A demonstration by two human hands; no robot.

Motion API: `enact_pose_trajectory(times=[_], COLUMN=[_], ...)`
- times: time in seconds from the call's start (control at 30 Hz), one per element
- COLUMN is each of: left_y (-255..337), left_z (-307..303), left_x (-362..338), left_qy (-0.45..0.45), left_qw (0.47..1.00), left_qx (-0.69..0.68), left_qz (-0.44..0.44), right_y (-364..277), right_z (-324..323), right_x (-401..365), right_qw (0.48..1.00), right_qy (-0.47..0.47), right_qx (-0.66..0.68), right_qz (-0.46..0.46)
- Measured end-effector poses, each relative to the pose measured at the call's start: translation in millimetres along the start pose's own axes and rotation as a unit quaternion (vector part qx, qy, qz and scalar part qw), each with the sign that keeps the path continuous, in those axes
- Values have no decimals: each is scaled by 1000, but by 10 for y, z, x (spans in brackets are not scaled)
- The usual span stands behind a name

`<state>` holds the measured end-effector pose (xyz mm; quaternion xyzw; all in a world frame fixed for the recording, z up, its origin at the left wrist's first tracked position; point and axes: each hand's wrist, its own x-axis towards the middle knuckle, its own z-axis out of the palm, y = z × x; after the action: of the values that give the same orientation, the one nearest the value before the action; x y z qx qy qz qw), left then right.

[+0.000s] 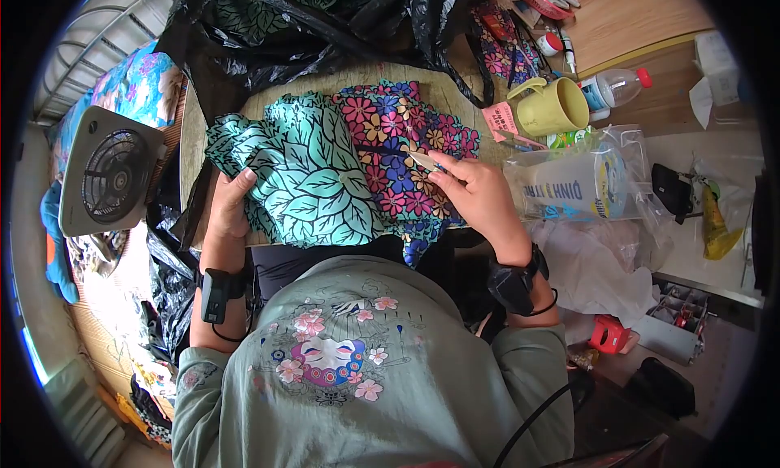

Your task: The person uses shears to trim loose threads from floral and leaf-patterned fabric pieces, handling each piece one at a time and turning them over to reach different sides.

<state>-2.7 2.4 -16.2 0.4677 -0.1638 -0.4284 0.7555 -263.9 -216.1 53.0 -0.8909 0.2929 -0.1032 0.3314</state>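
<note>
Green leaf-print fabric [317, 175] lies folded over the front of the work table, its zigzag-cut edges showing. My left hand [231, 204] pinches its left side, thumb on top and fingers hidden underneath. To the right is floral fabric [398, 119], dark with pink, blue and orange flowers, partly beneath the green piece. My right hand [478, 193] is closed over the floral fabric, holding a slim pale pointed tool [423, 161] between thumb and fingers; its exact kind I cannot tell. A narrow dark strip [380, 150] runs left from the tool's tip across the fabric.
A black plastic bag [325, 29] covers the table's far side. Right of the fabric stand a yellow mug [551, 109], a clear bottle [613, 88] and a bagged plastic container [569, 184]. A small fan [112, 171] sits at the left.
</note>
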Motion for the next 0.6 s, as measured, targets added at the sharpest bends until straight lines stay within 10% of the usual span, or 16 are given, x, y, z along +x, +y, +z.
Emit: enact_pose_trajectory(times=[0.6], left_y=[-24], left_z=[-36], left_x=[12], left_qy=[1], left_qw=[1000], left_qx=[-2], left_qz=[-2], right_y=[-104], right_z=[-122], right_x=[127], right_qw=[998], right_qy=[-46], right_qx=[-26], right_qz=[-15])
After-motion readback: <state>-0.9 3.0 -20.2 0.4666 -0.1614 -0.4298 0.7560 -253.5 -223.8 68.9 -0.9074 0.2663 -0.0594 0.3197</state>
